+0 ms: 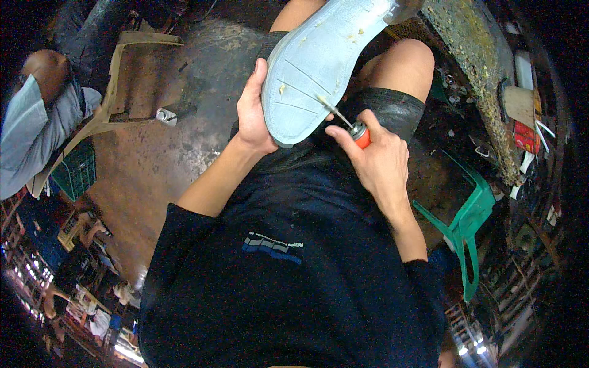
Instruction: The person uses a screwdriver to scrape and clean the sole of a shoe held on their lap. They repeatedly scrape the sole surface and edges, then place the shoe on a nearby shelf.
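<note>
A shoe is turned bottom up over my lap, its pale blue-grey sole facing me. Several thin slits and a few yellowish specks mark the sole. My left hand grips the shoe's front part from the left, thumb along the edge and fingers hidden underneath. My right hand is closed round an orange-handled awl-like tool with a metal collar and thin shaft. Its tip rests on or just above the sole near the right edge; contact cannot be told for sure.
To the right lies a rough, speckled slab, with a green plastic chair below it. On the left are a beige plastic chair, a small white container, a green crate and a seated person in jeans.
</note>
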Action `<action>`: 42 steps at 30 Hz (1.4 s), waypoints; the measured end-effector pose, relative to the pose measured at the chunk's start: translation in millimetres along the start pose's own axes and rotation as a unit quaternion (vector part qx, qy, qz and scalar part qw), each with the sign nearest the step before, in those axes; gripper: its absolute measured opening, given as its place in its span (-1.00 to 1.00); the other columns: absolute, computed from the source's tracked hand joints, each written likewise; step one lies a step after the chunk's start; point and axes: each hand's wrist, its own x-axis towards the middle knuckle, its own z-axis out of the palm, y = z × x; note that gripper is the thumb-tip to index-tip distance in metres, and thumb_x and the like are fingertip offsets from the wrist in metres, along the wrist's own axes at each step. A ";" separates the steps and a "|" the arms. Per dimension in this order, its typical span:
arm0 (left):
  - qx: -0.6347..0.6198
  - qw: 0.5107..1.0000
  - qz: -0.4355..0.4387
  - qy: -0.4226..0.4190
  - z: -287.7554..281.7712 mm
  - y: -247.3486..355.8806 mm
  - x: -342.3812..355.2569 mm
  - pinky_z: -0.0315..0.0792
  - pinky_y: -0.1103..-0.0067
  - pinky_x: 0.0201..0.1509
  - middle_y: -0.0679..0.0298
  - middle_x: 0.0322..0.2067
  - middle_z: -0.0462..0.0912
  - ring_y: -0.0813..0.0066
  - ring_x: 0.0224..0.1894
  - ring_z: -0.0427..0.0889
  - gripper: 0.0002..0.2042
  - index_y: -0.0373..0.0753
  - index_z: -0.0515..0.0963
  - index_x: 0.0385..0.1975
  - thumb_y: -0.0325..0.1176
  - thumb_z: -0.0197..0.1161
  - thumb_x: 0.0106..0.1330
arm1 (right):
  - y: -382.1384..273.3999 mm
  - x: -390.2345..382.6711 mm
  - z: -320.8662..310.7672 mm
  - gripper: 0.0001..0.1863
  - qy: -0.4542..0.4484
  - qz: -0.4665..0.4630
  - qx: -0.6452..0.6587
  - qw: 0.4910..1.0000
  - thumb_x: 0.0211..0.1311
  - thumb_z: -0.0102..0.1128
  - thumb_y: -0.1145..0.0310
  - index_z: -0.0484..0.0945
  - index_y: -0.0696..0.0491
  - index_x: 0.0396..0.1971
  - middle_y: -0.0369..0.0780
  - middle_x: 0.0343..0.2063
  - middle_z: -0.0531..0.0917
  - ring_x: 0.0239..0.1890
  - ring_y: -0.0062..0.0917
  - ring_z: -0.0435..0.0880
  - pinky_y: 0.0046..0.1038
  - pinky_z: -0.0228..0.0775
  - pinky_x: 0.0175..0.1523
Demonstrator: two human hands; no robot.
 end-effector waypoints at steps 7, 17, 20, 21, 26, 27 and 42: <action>-0.053 0.998 0.016 -0.020 -8.1 1.8 -0.4 0.67 -0.02 0.35 -0.10 0.44 0.56 -0.10 0.34 0.69 -0.16 -0.28 0.26 0.63 0.36 -0.28 0.71 | 5.7 -1.9 -6.7 -0.25 -0.015 0.041 -0.014 0.999 0.33 0.34 -0.49 0.60 0.04 -0.22 0.11 -0.43 0.80 -0.35 0.19 0.83 0.15 0.67 -0.24; 0.070 0.995 0.023 0.069 -7.9 -1.8 -2.8 0.48 0.09 0.57 -0.04 0.48 0.54 -0.01 0.46 0.60 -0.17 -0.27 0.28 0.64 0.35 -0.23 0.71 | 5.7 1.4 0.2 -0.26 -0.013 -0.003 -0.016 1.000 0.34 0.37 -0.46 0.59 0.06 -0.21 0.12 -0.46 0.79 -0.38 0.16 0.83 0.15 0.66 -0.29; 0.065 0.994 0.019 0.086 -1.5 -2.5 -1.5 0.44 0.10 0.59 -0.04 0.49 0.54 -0.01 0.48 0.57 -0.17 -0.27 0.28 0.64 0.34 -0.22 0.71 | 4.9 4.8 1.6 -0.26 -0.012 -0.018 -0.012 1.000 0.34 0.36 -0.46 0.59 0.06 -0.22 0.12 -0.48 0.78 -0.39 0.15 0.82 0.14 0.65 -0.30; 0.075 0.993 0.016 0.095 -0.5 -1.9 -1.1 0.45 0.11 0.59 -0.04 0.49 0.53 -0.01 0.48 0.58 -0.18 -0.27 0.28 0.64 0.34 -0.22 0.71 | 4.2 5.6 2.0 -0.26 -0.013 -0.018 -0.004 1.000 0.34 0.37 -0.46 0.59 0.06 -0.23 0.12 -0.49 0.78 -0.40 0.15 0.82 0.13 0.65 -0.31; 0.091 0.992 0.005 0.092 1.7 -2.6 -0.6 0.48 0.11 0.57 -0.05 0.49 0.52 -0.01 0.46 0.60 -0.17 -0.28 0.28 0.64 0.34 -0.22 0.71 | -0.1 8.5 3.1 -0.27 -0.008 -0.030 0.017 0.999 0.34 0.37 -0.45 0.58 0.06 -0.26 0.10 -0.51 0.77 -0.43 0.14 0.81 0.12 0.64 -0.33; 0.106 0.990 0.004 0.097 2.0 -3.1 -0.5 0.49 0.11 0.56 -0.06 0.49 0.53 -0.01 0.45 0.61 -0.17 -0.28 0.28 0.64 0.34 -0.23 0.71 | -1.3 9.4 3.4 -0.27 -0.009 -0.027 0.019 0.999 0.34 0.38 -0.45 0.58 0.06 -0.26 0.09 -0.52 0.77 -0.43 0.14 0.82 0.12 0.64 -0.33; 0.122 0.988 -0.010 0.098 9.1 -11.2 -0.9 0.53 0.07 0.53 -0.11 0.47 0.53 -0.04 0.44 0.62 -0.15 -0.29 0.25 0.64 0.36 -0.27 0.71 | -10.4 7.7 5.1 -0.35 0.013 -0.022 0.052 0.998 0.33 0.48 -0.33 0.66 0.04 -0.15 0.06 -0.46 0.79 -0.31 0.13 0.82 0.02 0.63 -0.23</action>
